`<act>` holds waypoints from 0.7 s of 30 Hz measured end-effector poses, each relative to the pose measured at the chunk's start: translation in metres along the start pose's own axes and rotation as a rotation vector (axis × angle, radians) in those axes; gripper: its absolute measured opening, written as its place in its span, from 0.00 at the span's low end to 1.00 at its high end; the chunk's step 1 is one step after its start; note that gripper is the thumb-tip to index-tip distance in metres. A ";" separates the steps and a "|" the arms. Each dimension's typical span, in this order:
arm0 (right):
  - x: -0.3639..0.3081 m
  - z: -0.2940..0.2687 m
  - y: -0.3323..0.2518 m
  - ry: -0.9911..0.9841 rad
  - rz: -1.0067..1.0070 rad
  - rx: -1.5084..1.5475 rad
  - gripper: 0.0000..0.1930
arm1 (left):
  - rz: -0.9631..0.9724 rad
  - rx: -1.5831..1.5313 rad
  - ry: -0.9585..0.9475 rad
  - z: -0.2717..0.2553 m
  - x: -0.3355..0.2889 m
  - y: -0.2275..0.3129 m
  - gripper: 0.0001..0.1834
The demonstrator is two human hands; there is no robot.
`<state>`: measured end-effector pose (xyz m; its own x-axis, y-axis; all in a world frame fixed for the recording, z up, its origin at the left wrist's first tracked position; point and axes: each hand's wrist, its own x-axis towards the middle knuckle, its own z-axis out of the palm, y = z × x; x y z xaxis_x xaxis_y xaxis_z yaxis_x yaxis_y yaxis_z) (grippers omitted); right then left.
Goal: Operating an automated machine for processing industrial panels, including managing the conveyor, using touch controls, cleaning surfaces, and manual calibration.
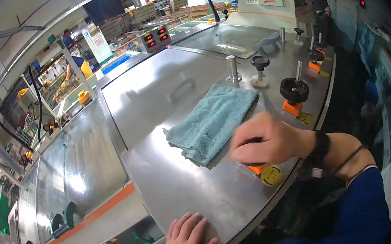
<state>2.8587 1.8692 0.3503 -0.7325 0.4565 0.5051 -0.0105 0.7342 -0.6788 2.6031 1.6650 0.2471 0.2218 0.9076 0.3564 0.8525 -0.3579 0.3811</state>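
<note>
My right hand (264, 140) is closed in a fist over a black handwheel, mostly hidden under it, above an orange base (256, 169) at the edge of a steel machine top. A round yellow label (271, 175) lies beside that base. My left hand (188, 243) rests with fingers stretched out on the near corner of the steel top (184, 187), holding nothing. Between the hands and the far panel lies a folded light-blue cloth (215, 122). Farther along the right edge stand another black handwheel (295, 90) on an orange base and a black knob (260, 62).
A steel lid with a handle (181, 90) lies beyond the cloth. Metal posts (233, 68) rise from the top. At the left is a clear-covered tank (80, 162) with green handles. A red-digit display box (154, 39) stands at the back. Far left, a person (80, 68) works.
</note>
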 end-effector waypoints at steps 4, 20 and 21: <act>-0.012 -0.031 0.038 0.131 0.064 -0.240 0.14 | 0.020 -0.013 0.011 -0.003 0.001 0.001 0.27; 0.007 -0.062 0.062 0.496 -0.054 -0.221 0.15 | 0.008 -0.023 0.034 -0.005 -0.003 0.002 0.25; -0.009 -0.086 0.063 0.682 0.098 -0.347 0.15 | 0.021 -0.019 0.051 -0.004 -0.002 0.003 0.24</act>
<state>2.9230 1.9541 0.3488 -0.1365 0.6535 0.7445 0.3294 0.7387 -0.5880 2.6030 1.6612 0.2510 0.2148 0.8875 0.4078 0.8385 -0.3816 0.3889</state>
